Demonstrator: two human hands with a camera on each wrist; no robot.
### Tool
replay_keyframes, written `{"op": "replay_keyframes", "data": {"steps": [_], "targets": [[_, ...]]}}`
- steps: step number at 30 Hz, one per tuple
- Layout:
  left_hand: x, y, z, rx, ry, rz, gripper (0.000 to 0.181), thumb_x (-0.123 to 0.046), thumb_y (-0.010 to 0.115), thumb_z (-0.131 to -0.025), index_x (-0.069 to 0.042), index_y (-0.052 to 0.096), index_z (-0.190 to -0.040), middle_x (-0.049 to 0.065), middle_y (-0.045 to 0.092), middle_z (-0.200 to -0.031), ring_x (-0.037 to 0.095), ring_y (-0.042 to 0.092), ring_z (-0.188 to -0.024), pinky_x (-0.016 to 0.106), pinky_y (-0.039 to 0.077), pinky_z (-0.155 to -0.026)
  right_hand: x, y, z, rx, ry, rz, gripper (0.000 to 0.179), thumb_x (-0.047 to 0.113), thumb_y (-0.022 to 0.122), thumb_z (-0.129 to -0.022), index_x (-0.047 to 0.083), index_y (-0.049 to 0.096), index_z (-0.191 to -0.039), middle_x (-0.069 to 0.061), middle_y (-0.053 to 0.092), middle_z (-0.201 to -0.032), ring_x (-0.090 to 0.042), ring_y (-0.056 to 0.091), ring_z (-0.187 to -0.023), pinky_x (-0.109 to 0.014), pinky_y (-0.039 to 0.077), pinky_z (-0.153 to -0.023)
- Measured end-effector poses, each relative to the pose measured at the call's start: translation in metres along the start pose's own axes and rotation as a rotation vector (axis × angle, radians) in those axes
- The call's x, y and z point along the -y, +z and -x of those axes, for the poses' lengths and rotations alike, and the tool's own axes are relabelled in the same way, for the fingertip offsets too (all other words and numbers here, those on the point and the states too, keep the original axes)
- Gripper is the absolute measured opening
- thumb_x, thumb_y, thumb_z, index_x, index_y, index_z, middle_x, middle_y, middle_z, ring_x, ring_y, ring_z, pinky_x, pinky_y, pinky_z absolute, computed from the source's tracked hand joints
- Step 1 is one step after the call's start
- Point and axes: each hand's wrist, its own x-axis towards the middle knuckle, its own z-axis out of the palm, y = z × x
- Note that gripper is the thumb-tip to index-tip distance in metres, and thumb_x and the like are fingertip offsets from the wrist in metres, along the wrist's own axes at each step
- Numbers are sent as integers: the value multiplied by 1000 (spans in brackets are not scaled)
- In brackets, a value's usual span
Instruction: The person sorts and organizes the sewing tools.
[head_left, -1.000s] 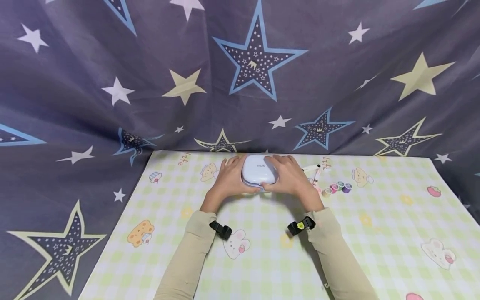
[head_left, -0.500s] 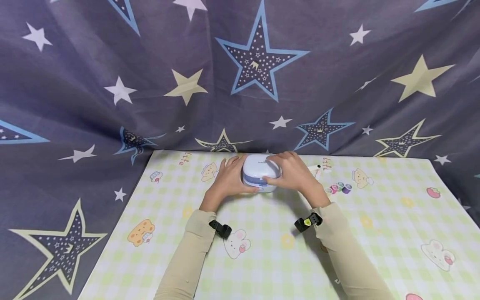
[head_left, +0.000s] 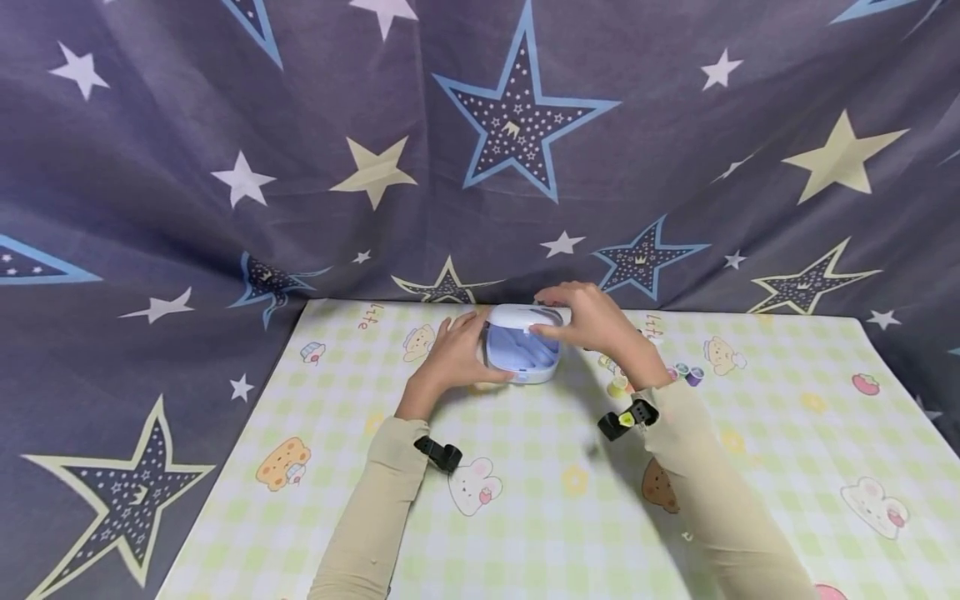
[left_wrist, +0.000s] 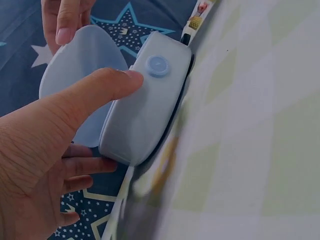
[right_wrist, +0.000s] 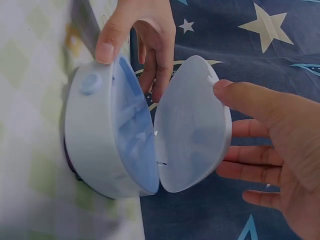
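A rounded, pale blue and white plastic case point(head_left: 534, 377) stands near the far edge of the table, its hinged lid point(right_wrist: 192, 130) swung up and back. A round button point(left_wrist: 157, 66) sits on its front wall. Blue moulded hollows point(right_wrist: 131, 127) show inside, with no loose item visible in them. My left hand point(head_left: 456, 358) grips the base from the left, thumb on the front by the button, fingers on the far side. On the lid's right front edge, my right hand point(head_left: 597, 323) holds on with its thumb at the rim and fingers behind.
Several small thread spools point(head_left: 694, 377) stand to the right, partly behind the right forearm, including a yellow one point(head_left: 618, 386). A dark star-printed cloth point(head_left: 420, 242) hangs right behind the checked tabletop point(head_left: 517, 517). Black camera straps point(head_left: 628, 419) circle both wrists.
The lid has gone from nearly closed to raised and tilted back, moved by my right hand, which rose away from the base. My left hand has stayed on the base.
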Motion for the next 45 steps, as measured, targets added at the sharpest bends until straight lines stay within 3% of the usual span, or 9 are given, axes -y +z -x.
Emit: {"op": "replay_keyframes", "data": {"steps": [9, 16, 25, 30, 35, 38, 40, 45], "targets": [[1, -3, -1, 40, -6, -24, 102, -60, 83, -70, -12, 46, -152, 8, 50, -155, 31, 31, -153, 62, 16, -126, -1, -13, -12, -24, -32, 21, 35, 26, 80, -89, 1, 76, -113, -15, 77, -102, -31, 71, -93, -45, 58, -83], [5, -1, -1, 30, 8, 36, 100, -56, 83, -71, -12, 46, -152, 9, 49, -156, 33, 33, -152, 61, 17, -126, -6, -20, -21, -100, -41, 20, 19, 14, 77, -90, 2, 79, -104, -14, 78, -96, -28, 73, -85, -44, 58, -81], [13, 1, -1, -13, 25, 168, 93, -47, 86, -71, -13, 49, -150, 7, 52, -152, 29, 43, -145, 50, 25, -125, -22, -19, -31, -151, 124, -128, 13, 13, 75, -92, 2, 80, -97, -16, 77, -93, -29, 71, -85, -45, 58, -79], [14, 1, -1, -9, 19, 198, 91, -45, 87, -71, -14, 50, -148, 5, 52, -152, 27, 43, -145, 48, 26, -125, -27, -18, -36, -176, 182, -188, 12, 11, 77, -91, 1, 80, -94, -17, 77, -91, -28, 71, -83, -35, 55, -77], [15, 1, -1, -6, 14, 203, 91, -45, 87, -71, -14, 50, -148, 5, 53, -151, 27, 43, -145, 48, 27, -125, -30, -16, -40, -200, 265, -293, 13, 10, 77, -90, -1, 79, -95, -20, 77, -94, -16, 67, -76, -18, 50, -70], [15, 2, -1, -2, 7, 202, 91, -46, 87, -71, -15, 49, -149, 5, 52, -151, 27, 42, -146, 48, 26, -125, -32, -14, -40, -212, 320, -373, 16, 12, 77, -90, -3, 79, -97, -21, 76, -96, -6, 62, -72, -14, 49, -68], [15, 3, -1, 1, 4, 202, 91, -46, 86, -71, -15, 49, -149, 5, 52, -152, 27, 42, -146, 47, 26, -125, -33, -14, -41, -213, 364, -434, 19, 13, 78, -90, -5, 78, -99, -16, 76, -94, -2, 61, -71, -14, 49, -68], [16, 3, -1, 4, 3, 196, 92, -46, 86, -71, -15, 48, -149, 5, 51, -152, 28, 42, -146, 47, 26, -125, -33, -15, -43, -195, 547, -610, 29, 17, 79, -90, -6, 76, -106, 12, 71, -78, -1, 62, -73, -18, 50, -68]]}}
